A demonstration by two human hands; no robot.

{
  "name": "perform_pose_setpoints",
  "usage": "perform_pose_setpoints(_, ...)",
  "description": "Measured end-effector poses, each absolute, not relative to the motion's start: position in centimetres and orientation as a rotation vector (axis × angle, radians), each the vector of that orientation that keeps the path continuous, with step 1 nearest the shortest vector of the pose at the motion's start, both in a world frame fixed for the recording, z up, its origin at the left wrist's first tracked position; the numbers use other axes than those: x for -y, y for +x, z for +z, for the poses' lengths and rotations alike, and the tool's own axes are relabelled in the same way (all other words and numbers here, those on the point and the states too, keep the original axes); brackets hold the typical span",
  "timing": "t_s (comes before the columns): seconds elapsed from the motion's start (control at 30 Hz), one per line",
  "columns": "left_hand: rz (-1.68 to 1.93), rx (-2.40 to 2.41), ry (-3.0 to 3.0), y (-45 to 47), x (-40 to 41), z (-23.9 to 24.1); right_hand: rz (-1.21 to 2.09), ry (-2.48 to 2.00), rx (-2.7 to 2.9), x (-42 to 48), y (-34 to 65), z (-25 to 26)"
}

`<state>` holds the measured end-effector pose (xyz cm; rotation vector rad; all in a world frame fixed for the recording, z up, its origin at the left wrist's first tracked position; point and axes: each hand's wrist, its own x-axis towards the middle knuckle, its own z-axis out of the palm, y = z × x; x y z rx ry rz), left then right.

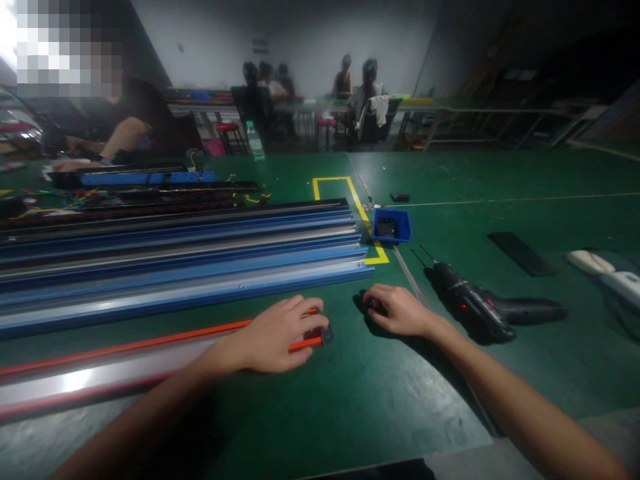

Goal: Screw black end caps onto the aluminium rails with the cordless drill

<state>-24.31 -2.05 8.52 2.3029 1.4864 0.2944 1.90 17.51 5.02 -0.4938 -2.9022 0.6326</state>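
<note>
My left hand (pixel 277 333) lies over the right end of a long red metal profile (pixel 100 373), its fingers curled around that end. A small black end piece (pixel 327 331) shows at the tip of the profile, beside my fingertips. To the right, my right hand (pixel 397 309) is low over the green table, fingers curled inward and closed. Something dark is partly visible under those fingers, but shadow hides what it is. Right of this hand lies a black power drill (pixel 473 300) on its side, with its long bit pointing to the back left.
Several blue metal profiles (pixel 200 283) lie side by side beyond my left hand. A blue bin (pixel 405 230) with black parts stands behind my right hand. A flat black object (pixel 520 252) lies at the right. Across the table at the left sits a person (pixel 127 137) beside wired strips.
</note>
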Motion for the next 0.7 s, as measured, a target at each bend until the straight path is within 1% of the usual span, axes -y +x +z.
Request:
perform_pose_setpoints(0.37,0.292,-1.497,2.331,-24.1,2.1,8.3,0.592,-0.409,2.946,-17.0,1.7,5.1)
perform_pose_setpoints(0.7,0.328,-1.530,2.322,-24.2,2.1,7.9,0.467,-0.502,2.973,-16.8,1.6,5.2)
